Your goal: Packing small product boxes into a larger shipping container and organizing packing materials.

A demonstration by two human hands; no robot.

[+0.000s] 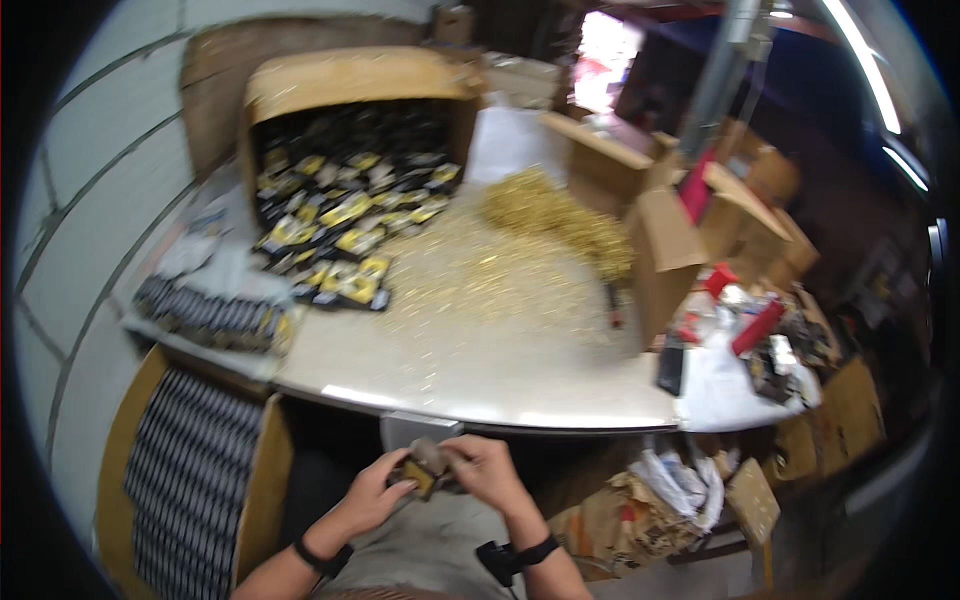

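My left hand (pixel 375 492) is closed on a small black-and-yellow packet (pixel 422 480), held in front of me just below the table's near edge. Against the packet's upper side is a blurred greyish piece (pixel 428 456); its kind is not clear. My right hand (pixel 488 470) is closed too, fingers pinched beside that piece, and what they grip is hidden. On the table (pixel 480 385), a heap of small gold-coloured pieces (pixel 550 215) thins out toward me. Many similar black-and-yellow packets (pixel 345 240) spill from a cardboard box (pixel 350 80) lying on its side.
A carton of stacked dark packets (pixel 190 480) stands low at my left. More stacked packets (pixel 215 318) lie on the table's left end. Open cartons (pixel 670 245) stand at right, beside red and silvery items (pixel 755 325). Crumpled wrapping (pixel 680 490) lies below.
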